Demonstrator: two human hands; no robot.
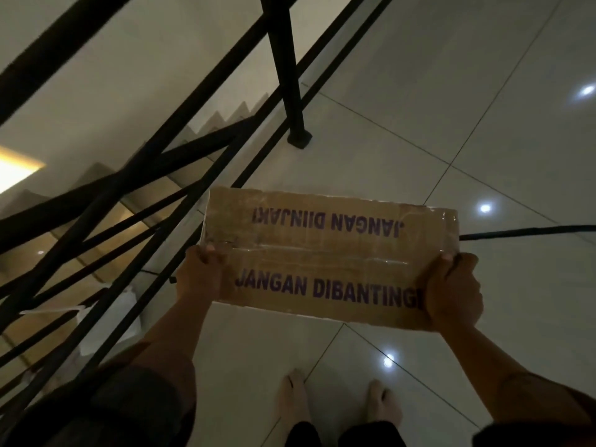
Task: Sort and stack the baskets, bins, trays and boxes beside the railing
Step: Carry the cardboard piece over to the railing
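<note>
Both hands, left (199, 275) and right (453, 290), grip the taped-shut cardboard box (329, 253) at its ends

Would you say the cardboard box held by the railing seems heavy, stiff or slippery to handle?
The cardboard box is probably light, as the left hand and right hand hold it by its ends alone. It seems stiff, showing no sag. Its glossy tape may be slippery.

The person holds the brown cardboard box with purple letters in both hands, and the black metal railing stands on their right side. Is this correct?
Not quite. The head view shows the black metal railing on the person's left side, not the right. The rest holds: the left hand and right hand both grip the brown cardboard box with purple letters.
</note>
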